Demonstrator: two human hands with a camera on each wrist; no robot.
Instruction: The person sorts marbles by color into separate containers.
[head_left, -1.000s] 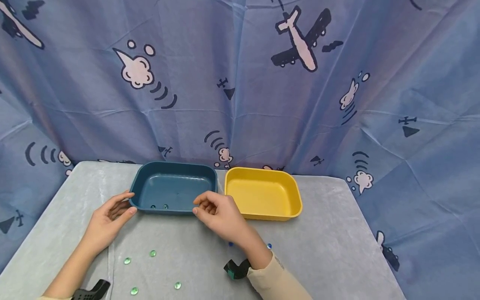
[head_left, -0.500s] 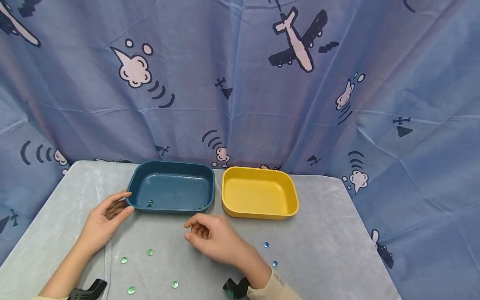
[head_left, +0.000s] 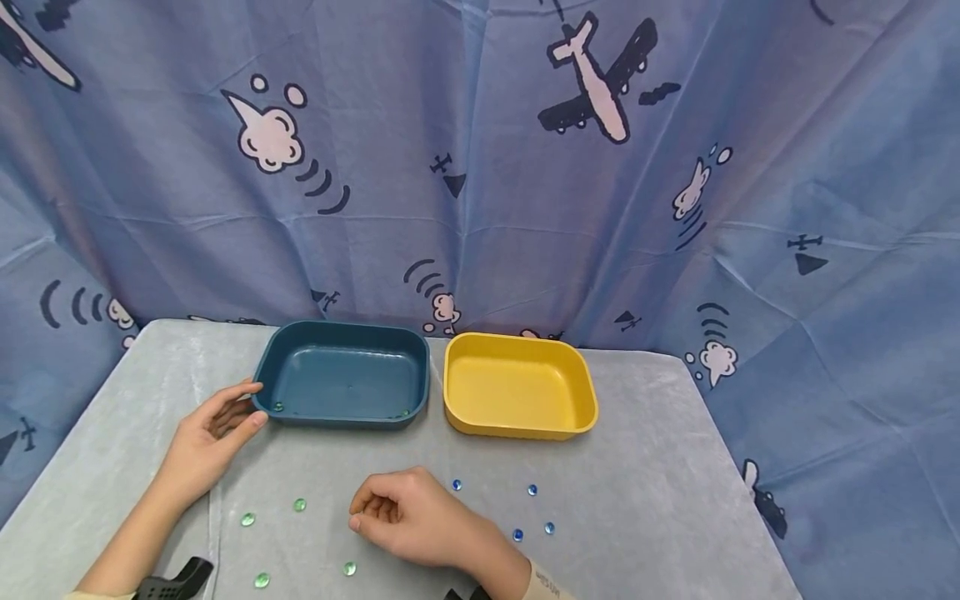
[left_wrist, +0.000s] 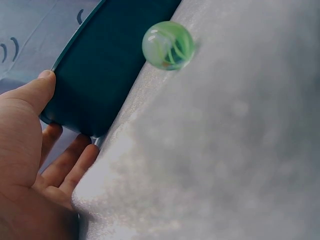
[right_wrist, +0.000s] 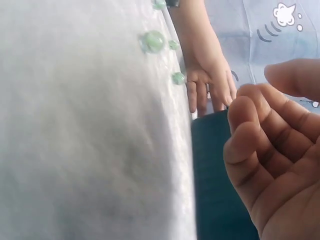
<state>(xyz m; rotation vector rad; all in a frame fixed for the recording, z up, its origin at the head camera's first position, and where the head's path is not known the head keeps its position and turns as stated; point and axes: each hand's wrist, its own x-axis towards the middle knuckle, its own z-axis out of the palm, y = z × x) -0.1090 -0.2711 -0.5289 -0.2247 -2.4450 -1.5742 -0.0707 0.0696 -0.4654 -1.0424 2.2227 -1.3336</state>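
Note:
At the left front corner of the dark teal plastic tub (head_left: 348,375), my left hand (head_left: 206,446) holds on. In the left wrist view its thumb (left_wrist: 42,90) lies on the tub's rim, while the other fingers reach round the side. Inside the tub lie a green marble (head_left: 278,407) at the left front and another green marble (head_left: 406,413) at the right front. My right hand (head_left: 416,515) hovers over the table in front of the tubs. Its fingers are loosely curled, and in the right wrist view the thumb (right_wrist: 295,77) stands apart with nothing held.
A yellow tub (head_left: 521,387) stands right of the teal one. Several green marbles (head_left: 299,505) lie at the front left of the grey cloth (head_left: 660,500). Several blue marbles (head_left: 532,490) lie right of my right hand. A printed curtain (head_left: 480,167) hangs behind.
My right hand has drawn back from the teal tub toward the front of the table. Marbles in the tub have rolled apart along its front. My left hand stays at the tub's corner.

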